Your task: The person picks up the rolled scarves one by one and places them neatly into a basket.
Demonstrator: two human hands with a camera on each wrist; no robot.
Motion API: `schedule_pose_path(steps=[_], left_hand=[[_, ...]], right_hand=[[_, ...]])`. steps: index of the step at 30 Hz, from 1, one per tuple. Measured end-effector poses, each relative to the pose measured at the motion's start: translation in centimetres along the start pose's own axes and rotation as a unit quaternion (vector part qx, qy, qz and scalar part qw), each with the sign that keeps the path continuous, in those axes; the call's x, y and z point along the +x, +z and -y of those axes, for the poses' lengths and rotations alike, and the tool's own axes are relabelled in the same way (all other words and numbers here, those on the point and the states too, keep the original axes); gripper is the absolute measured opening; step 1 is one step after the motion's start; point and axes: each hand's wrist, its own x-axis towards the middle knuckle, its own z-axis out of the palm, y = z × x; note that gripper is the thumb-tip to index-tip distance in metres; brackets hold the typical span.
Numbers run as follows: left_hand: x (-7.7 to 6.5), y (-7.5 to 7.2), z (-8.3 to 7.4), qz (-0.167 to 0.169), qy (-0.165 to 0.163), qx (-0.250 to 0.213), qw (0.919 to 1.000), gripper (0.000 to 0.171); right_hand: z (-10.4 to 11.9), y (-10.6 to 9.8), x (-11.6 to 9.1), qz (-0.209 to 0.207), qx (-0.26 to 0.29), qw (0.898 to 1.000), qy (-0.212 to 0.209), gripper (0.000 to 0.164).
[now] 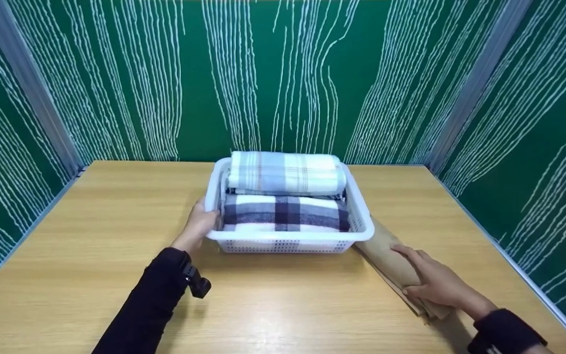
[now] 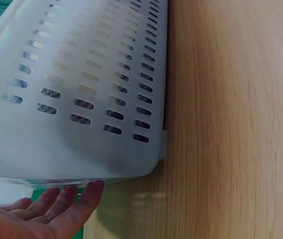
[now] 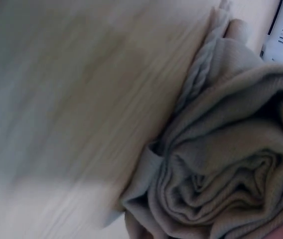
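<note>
A white plastic basket (image 1: pixel 290 236) with slotted sides stands on the table. In it lie a light blue and white plaid cloth roll (image 1: pixel 285 172) and a dark purple, grey and white checked cloth roll (image 1: pixel 288 214). My left hand (image 1: pixel 199 223) holds the basket's left rim; the left wrist view shows its fingers (image 2: pixel 84 201) against the basket's end. To the right, my right hand (image 1: pixel 433 280) grips a rolled tan cloth (image 1: pixel 383 250) lying slanted, its far end partly hidden by the basket. The right wrist view shows the roll's coiled end (image 3: pixel 216 179).
The wooden table (image 1: pixel 283 305) extends around the basket. Green panels (image 1: pixel 283 73) with white wavy lines rise behind and along both sides, joined by grey metal posts (image 1: pixel 474 93).
</note>
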Motion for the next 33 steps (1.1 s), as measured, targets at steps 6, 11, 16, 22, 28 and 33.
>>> schedule_pose_path(steps=[6,11,16,22,28,33], left_hand=[[-0.2,-0.4,0.4,-0.004,0.001,0.001,1.0,0.056],[-0.3,-0.5,0.4,-0.005,0.002,-0.004,1.0,0.053],[-0.4,-0.3,0.4,-0.005,-0.001,-0.001,1.0,0.052],[-0.4,-0.2,0.3,-0.008,-0.006,0.005,0.9999,0.052],[-0.3,-0.1,0.2,-0.008,-0.005,0.011,0.9999,0.053],[-0.2,0.0,0.0,-0.006,0.002,0.007,1.0,0.053]], right_hand=[[-0.4,-0.4,-0.6,0.03,0.035,0.999,0.01,0.089],[-0.9,-0.7,-1.3,0.034,0.049,0.998,-0.024,0.09],[-1.6,-0.9,-2.2,0.052,0.056,0.996,-0.042,0.094],[-2.3,-1.4,-3.0,0.09,0.082,0.991,-0.057,0.094],[-2.6,-1.4,-3.5,0.107,0.107,0.984,-0.098,0.091],[-2.4,-1.5,-3.6,0.116,0.109,0.982,-0.104,0.09]])
